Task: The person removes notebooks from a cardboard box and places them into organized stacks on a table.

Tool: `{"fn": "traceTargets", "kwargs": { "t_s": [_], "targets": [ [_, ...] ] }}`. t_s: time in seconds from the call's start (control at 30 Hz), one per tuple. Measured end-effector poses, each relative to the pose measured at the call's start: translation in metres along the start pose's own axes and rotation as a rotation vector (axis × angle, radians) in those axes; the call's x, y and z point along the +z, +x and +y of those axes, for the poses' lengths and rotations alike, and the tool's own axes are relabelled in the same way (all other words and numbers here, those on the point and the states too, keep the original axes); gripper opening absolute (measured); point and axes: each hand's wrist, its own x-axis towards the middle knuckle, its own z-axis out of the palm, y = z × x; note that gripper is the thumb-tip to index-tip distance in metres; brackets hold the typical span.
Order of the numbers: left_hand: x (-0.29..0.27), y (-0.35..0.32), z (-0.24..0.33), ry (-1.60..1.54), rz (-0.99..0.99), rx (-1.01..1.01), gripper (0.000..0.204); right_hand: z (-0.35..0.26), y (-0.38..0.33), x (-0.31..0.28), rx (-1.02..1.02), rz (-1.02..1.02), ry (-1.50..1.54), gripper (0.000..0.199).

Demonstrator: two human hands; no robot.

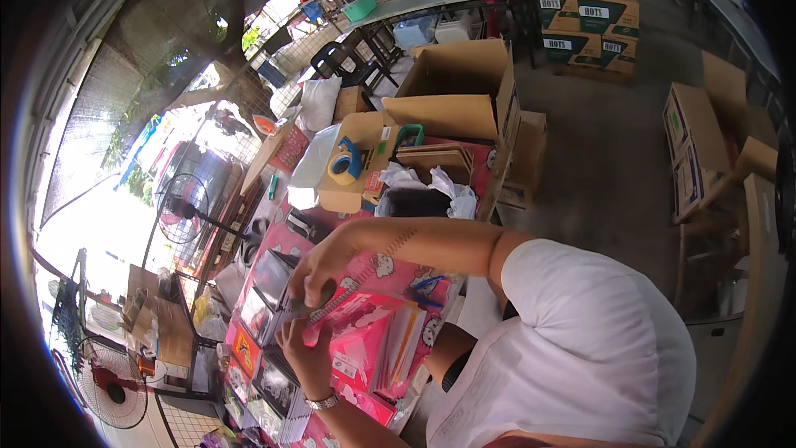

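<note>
Across the middle, a worktop under a pink cloth with a white cartoon pattern. At its far end, a large open carton with flaps raised. Nearer, a smaller open carton. By the near edge, a pile of pink covers and papers, fanned slightly, with white and orange edges showing. Left of the pile, dark-covered booklets in stacks. Slanting up from between both hands and across the near side of the right forearm, a long thin spiral coil. Above its lower end, the right hand, fingers curled; firm grip or light touch, impossible to tell. Just below, the left hand, fingers bent toward the same end; grip likewise unclear. On the smaller carton, a blue tape dispenser. Beside the papers, blue pens. On the left wrist, a metal watch.
</note>
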Motion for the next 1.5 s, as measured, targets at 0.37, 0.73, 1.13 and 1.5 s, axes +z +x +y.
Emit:
{"fn": "traceTargets", "kwargs": {
  "t_s": [0.37,0.73,1.13,1.5],
  "targets": [
    [0.001,-0.005,0.004,-0.055,0.009,-0.020,0.039,0.013,0.017,-0.002,0.141,-0.199,0.215,0.057],
    [-0.011,-0.026,-0.029,-0.301,0.028,-0.333,0.025,0.014,0.043,0.018,-0.215,-0.052,0.880,0.040],
    [0.001,-0.030,-0.043,-0.526,0.071,-0.422,0.024,0.021,0.059,0.010,-0.310,-0.250,0.978,0.058],
    [0.005,-0.027,-0.044,-0.568,0.087,-0.418,0.028,0.013,0.067,0.008,-0.130,-0.118,0.845,0.055]
  ]
}}
